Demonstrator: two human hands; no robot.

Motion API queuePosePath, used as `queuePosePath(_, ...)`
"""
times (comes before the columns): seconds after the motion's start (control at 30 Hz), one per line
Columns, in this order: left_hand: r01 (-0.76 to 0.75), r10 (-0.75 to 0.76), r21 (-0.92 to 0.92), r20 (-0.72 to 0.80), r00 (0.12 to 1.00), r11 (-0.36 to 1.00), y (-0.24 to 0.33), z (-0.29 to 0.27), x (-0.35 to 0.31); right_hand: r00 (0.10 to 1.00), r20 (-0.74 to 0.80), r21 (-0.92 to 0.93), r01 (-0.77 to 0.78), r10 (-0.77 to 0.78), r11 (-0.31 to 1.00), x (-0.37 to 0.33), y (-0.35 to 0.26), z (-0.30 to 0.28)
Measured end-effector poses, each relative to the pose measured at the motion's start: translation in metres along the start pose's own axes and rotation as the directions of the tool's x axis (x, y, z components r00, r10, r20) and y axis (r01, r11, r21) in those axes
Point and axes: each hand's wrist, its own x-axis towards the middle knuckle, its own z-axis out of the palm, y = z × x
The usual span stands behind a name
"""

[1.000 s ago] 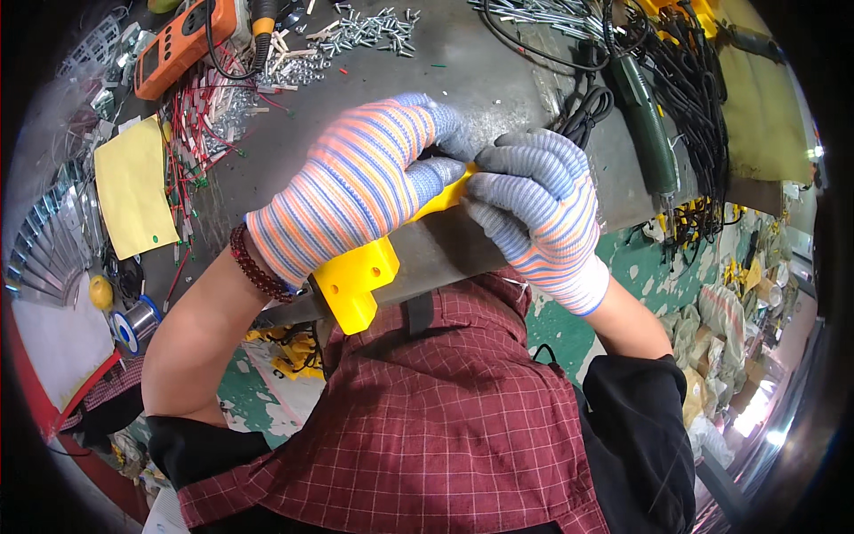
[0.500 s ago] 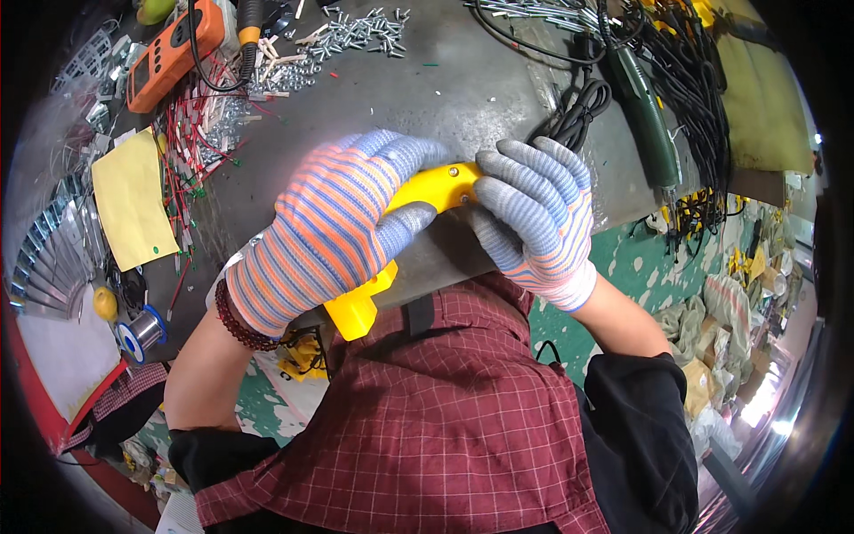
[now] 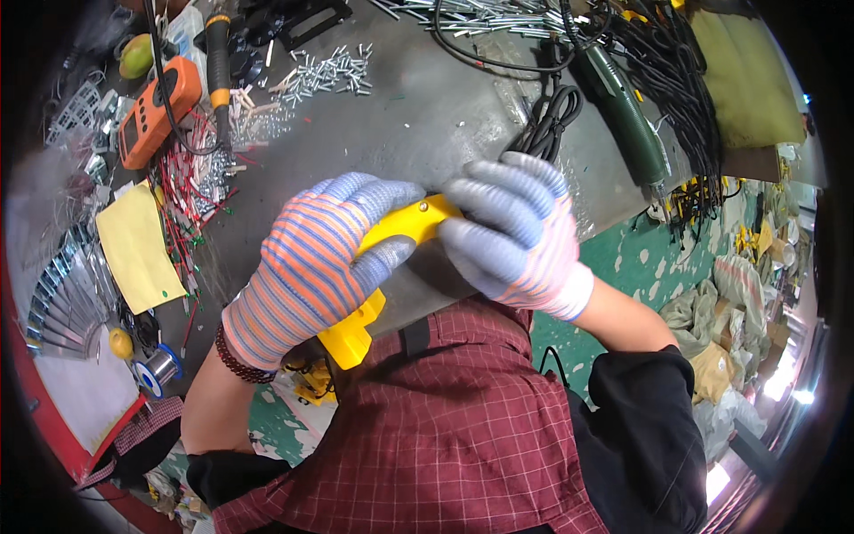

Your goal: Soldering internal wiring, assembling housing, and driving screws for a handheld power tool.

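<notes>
My left hand (image 3: 325, 245), in a striped knit glove with grey-coated fingers, is closed round a yellow plastic housing (image 3: 398, 224). The piece is curved like a tool handle, and a small screw shows on its upper face. Its blocky lower end (image 3: 350, 343) sticks out beneath my left palm, over the apron. At the other end, my right hand (image 3: 520, 236), gloved alike, has its fingers curled over the tip. Those fingers are slightly blurred, and they hide that end of the housing.
Loose screws (image 3: 334, 73) lie across the grey bench. On the left are an orange meter (image 3: 160, 111), a screwdriver (image 3: 218, 62), yellow paper (image 3: 138, 249) and a solder spool (image 3: 158, 369). A dark green power tool (image 3: 623, 116) and black cords (image 3: 694, 133) are on the right.
Both hands and the yellow housing sit lower and further left in view. The right fingers have closed further over its end, covering one of the two screws seen before. The view itself has shifted.
</notes>
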Motion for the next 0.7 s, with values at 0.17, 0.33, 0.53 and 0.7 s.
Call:
queuePosePath(0.17, 0.150, -0.138, 0.086, -0.140, 0.981, 0.985, -0.005, -0.010, 0.049, 0.985, -0.086, -0.184, -0.161, 0.147, 0.970, 0.046, 0.077, -0.027)
queuePosePath(0.33, 0.087, 0.003, 0.266, -0.321, 0.947, 0.960, -0.028, 0.014, 0.122, 0.822, 0.323, -0.554, -0.238, 0.470, 0.798, 0.086, 0.156, -0.011)
queuePosePath(0.53, 0.267, -0.128, 0.624, -0.260, 0.957, 0.734, -0.035, 0.027, 0.186, 0.836, 0.427, -0.532, -0.076, 0.345, 0.843, 0.089, 0.169, 0.004)
queuePosePath(0.7, 0.248, -0.112, 0.716, -0.233, 0.966, 0.652, -0.034, 0.030, 0.208, 0.849, 0.358, -0.362, -0.257, 0.388, 0.896, 0.084, 0.160, -0.003)
